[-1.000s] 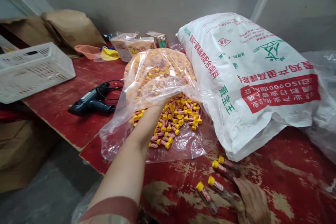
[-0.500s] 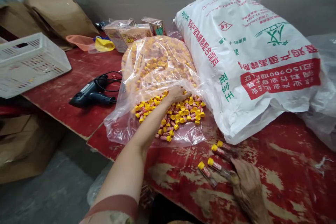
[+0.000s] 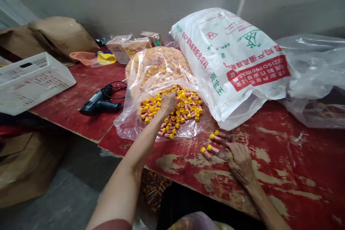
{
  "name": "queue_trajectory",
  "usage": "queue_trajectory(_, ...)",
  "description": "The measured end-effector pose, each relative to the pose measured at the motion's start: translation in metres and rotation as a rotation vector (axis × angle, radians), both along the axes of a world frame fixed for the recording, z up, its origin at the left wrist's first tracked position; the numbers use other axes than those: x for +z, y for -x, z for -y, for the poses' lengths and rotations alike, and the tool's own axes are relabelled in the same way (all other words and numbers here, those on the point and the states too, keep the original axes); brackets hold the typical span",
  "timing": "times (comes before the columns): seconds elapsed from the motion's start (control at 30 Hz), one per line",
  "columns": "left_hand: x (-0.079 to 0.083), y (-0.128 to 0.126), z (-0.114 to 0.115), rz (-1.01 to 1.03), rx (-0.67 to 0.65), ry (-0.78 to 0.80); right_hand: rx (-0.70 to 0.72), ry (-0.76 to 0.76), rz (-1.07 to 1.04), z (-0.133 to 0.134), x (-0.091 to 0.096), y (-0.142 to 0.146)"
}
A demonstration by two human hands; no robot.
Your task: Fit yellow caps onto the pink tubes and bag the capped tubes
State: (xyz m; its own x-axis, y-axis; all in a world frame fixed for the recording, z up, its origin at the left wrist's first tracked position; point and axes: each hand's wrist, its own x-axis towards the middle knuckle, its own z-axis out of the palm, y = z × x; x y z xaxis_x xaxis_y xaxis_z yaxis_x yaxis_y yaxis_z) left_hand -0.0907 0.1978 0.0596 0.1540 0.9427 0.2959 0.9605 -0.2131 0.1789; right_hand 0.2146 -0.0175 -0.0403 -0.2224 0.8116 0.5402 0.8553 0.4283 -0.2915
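A clear plastic bag [image 3: 151, 68] full of small yellow-capped tubes [image 3: 183, 109] lies open on the red table [image 3: 283, 158]. My left hand [image 3: 167, 103] reaches into the bag's mouth, fingers curled down over the tubes; what it holds is hidden. My right hand [image 3: 238, 160] rests on the table, fingers closed around the ends of several loose yellow-capped tubes [image 3: 212, 149] that lie side by side.
A big white printed sack [image 3: 231, 61] leans behind the tubes. Crumpled clear plastic [image 3: 315, 75] lies at the right. A black heat gun [image 3: 98, 102] with cord, a white crate [image 3: 29, 81], an orange scoop [image 3: 83, 56] and packets sit at the left.
My left hand has drawn back from deep under the bag's plastic to the tubes at its mouth. The right hand and its loose tubes now show higher in view.
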Motion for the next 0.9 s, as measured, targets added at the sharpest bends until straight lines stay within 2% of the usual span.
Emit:
queue_trajectory(0.07, -0.002, -0.015, 0.015, -0.057, -0.073, 0.016, -0.013, 0.014, -0.034, 0.000, 0.003, 0.002)
queue_trajectory(0.17, -0.013, -0.045, 0.036, -0.159, -0.356, 0.094, -0.047, 0.048, -0.107, -0.001, 0.006, 0.006)
queue_trajectory(0.23, -0.022, -0.062, 0.045, -0.212, -0.490, 0.150, -0.079, 0.065, -0.175, 0.000, 0.006, 0.006)
queue_trajectory(0.3, -0.030, -0.073, 0.049, -0.214, -0.506, 0.177, -0.113, 0.099, -0.271, 0.000, 0.006, 0.005)
queue_trajectory(0.4, -0.033, -0.074, 0.047, -0.078, -0.435, 0.212, -0.159, 0.163, -0.449, -0.006, 0.009, -0.004)
queue_trajectory(0.47, -0.031, -0.068, 0.048, -0.009, -0.388, 0.219, -0.202, 0.168, -0.530, -0.021, 0.018, -0.012)
queue_trajectory(0.53, -0.027, -0.060, 0.054, 0.067, -0.327, 0.193, -0.258, 0.150, -0.523, -0.047, 0.030, -0.019)
queue_trajectory(0.6, -0.025, -0.053, 0.068, 0.319, -0.210, 0.171, -0.329, 0.200, -0.395, -0.082, 0.043, -0.023)
queue_trajectory(0.7, -0.027, -0.046, 0.099, 0.973, -0.004, 0.259, -0.392, 0.386, -0.165, -0.137, 0.055, -0.017)
queue_trajectory(0.77, -0.030, -0.045, 0.123, 1.340, 0.073, 0.367, -0.368, 0.467, -0.117, -0.165, 0.055, -0.009)
queue_trajectory(0.83, -0.034, -0.044, 0.147, 1.598, 0.131, 0.428, -0.315, 0.498, -0.112, -0.183, 0.051, -0.002)
queue_trajectory(0.9, -0.037, -0.044, 0.169, 1.754, 0.197, 0.456, -0.275, 0.512, -0.112, -0.192, 0.047, -0.001)
